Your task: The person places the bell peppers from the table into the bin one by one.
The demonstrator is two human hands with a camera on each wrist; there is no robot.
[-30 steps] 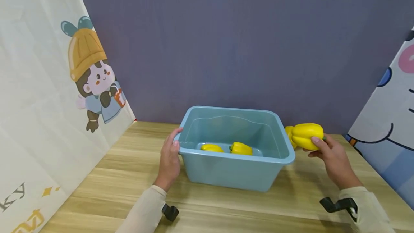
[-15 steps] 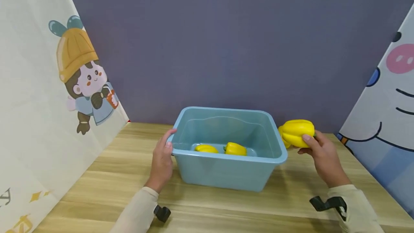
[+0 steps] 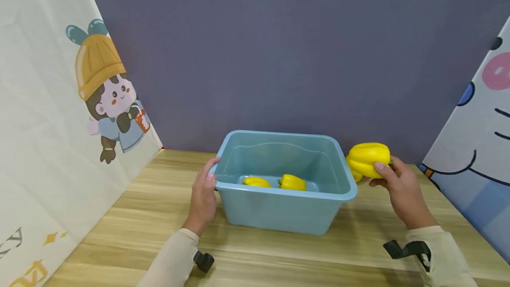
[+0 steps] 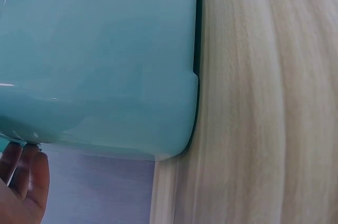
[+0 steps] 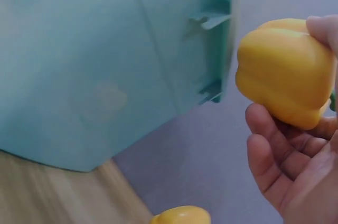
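A light blue plastic bin (image 3: 279, 211) stands on the wooden table, with two yellow bell peppers inside, one at the left (image 3: 256, 182) and one nearer the middle (image 3: 292, 183). My left hand (image 3: 204, 196) grips the bin's left rim, thumb over the top; in the left wrist view its fingertips (image 4: 39, 168) reach the rim's underside. Just beyond the bin's right side, my right hand (image 3: 404, 189) holds another yellow bell pepper (image 5: 285, 71) between thumb and fingers, its green stem towards the palm. One more yellow pepper (image 5: 182, 216) lies below it on the table, mostly hidden in the head view.
A grey-purple wall (image 3: 259, 56) rises close behind the bin. White panels with cartoon prints flank the table (image 3: 159, 207), a capped child (image 3: 113, 96) at left and a pink-nosed figure (image 3: 498, 72) at right. Black camera mounts sit on both wrists.
The held bell pepper has risen slightly and come a little closer to the bin's right rim. The left hand keeps its grip on the bin, and the head view has shifted slightly.
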